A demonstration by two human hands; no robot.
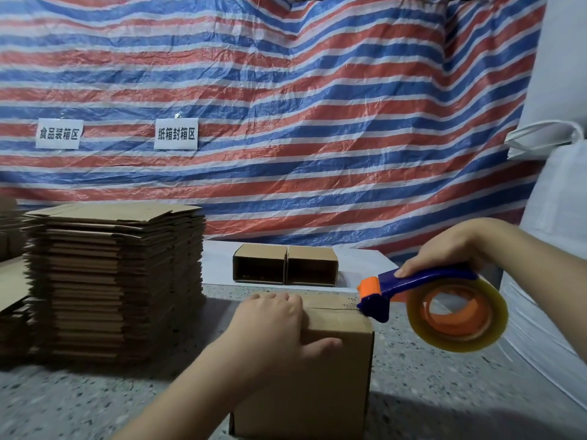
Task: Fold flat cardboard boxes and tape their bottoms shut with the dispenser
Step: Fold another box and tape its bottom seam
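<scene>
A red, white and blue striped tarp [286, 106] hangs as a backdrop. Two white paper signs [176, 134] with Chinese characters are stuck on its lower left. White woven sacks [552, 217] stand right of the tarp.

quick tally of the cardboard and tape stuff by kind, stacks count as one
Box being taped: 1
Finished open boxes at the back: 2
Tall stack of flat boxes: 1
Tape dispenser: 1
Total: 5
</scene>
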